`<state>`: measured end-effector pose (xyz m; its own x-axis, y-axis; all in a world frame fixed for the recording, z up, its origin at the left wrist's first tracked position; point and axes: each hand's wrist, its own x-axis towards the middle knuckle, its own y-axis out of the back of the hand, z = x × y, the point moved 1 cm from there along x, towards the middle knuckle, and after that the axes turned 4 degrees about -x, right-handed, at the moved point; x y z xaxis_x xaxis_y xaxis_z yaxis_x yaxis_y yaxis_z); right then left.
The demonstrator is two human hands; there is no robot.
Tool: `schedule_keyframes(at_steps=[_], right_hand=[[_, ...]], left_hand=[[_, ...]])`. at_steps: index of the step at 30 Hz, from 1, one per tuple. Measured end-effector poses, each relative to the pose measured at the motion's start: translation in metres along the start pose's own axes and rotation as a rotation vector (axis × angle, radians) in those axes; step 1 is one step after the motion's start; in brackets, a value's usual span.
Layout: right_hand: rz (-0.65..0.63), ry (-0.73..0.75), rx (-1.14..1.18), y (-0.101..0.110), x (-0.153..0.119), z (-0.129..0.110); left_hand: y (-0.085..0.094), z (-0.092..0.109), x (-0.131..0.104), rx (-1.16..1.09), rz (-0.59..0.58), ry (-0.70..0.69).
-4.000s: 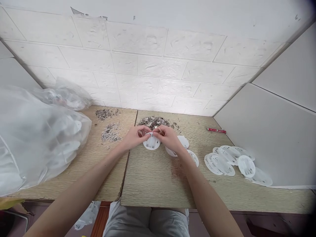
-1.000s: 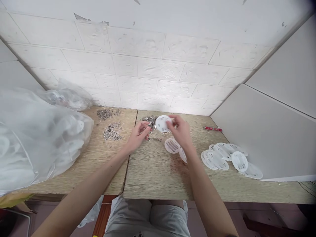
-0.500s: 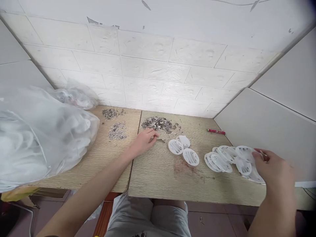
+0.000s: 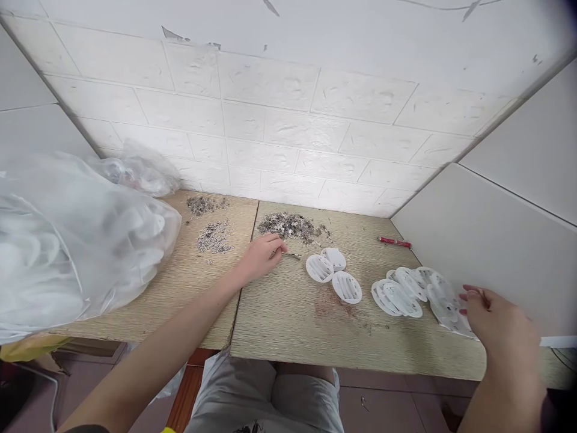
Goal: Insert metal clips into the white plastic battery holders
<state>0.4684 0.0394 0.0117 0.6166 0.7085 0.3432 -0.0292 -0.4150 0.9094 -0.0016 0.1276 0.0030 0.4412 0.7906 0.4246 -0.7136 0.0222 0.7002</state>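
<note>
right hand (image 4: pixel 502 319), loosely spread lower right, could brush overlapping discs (image 4: pixel 444 304) askew; left hand (image 4: pixel 264 257), centre, curled, can't tell if pinching.

On the table (image 4: pixel 279 325) — bag (image 4: pixel 94 252) left, parts pile (image 4: pixel 288 226) mid-back, overlapping discs (image 4: pixel 402 299) right.

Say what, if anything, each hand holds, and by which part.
Left hand: at one end of the thin tool; whether it grips cannot be told. Right hand: half-open beside the discs, gripping none; its palm is hidden.
</note>
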Motion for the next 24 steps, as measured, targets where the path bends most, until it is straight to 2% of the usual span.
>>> schedule_keyframes(at_steps=[3, 5, 7, 9, 11, 12, 14, 16, 18, 20, 22, 24], right_hand=[[-0.135, -0.145, -0.032, 0.007, -0.009, -0.005], [-0.167, -0.176, -0.066, 0.017, -0.015, -0.013], [-0.143, -0.193, -0.092, 0.029, -0.021, -0.022], [-0.041, -0.189, -0.032, 0.040, -0.027, -0.038], [0.051, -0.093, 0.197, 0.047, -0.036, -0.065], [0.047, -0.032, 0.324, 0.048, -0.041, -0.083], [-0.032, 0.152, 0.455, 0.046, -0.054, -0.126], [-0.171, 0.405, 0.508, 0.040, -0.070, -0.175], [-0.344, 0.676, 0.432, 0.032, -0.089, -0.218], [-0.460, 0.844, 0.267, 0.025, -0.107, -0.249], [-0.479, 0.904, 0.113, 0.021, -0.122, -0.266], [-0.467, 0.915, 0.083, 0.020, -0.132, -0.274]], left_hand=[[0.000, 0.000, 0.000, -0.002, -0.015, 0.013], [0.001, 0.000, 0.000, 0.007, -0.018, 0.019], [0.000, 0.000, 0.000, 0.017, -0.018, 0.019], [0.000, 0.000, 0.000, 0.023, -0.014, 0.011], [-0.001, -0.001, 0.000, 0.033, -0.011, 0.003], [-0.002, -0.001, 0.000, 0.042, -0.011, 0.001], [-0.003, -0.001, 0.000, 0.062, -0.014, 0.003], [-0.003, 0.000, -0.001, 0.083, -0.017, 0.012], [-0.001, 0.002, -0.001, 0.086, -0.026, 0.040], [0.001, 0.003, -0.001, 0.072, -0.039, 0.085], [0.002, 0.004, -0.001, 0.060, -0.047, 0.119], [0.003, 0.004, -0.001, 0.070, -0.045, 0.131]])
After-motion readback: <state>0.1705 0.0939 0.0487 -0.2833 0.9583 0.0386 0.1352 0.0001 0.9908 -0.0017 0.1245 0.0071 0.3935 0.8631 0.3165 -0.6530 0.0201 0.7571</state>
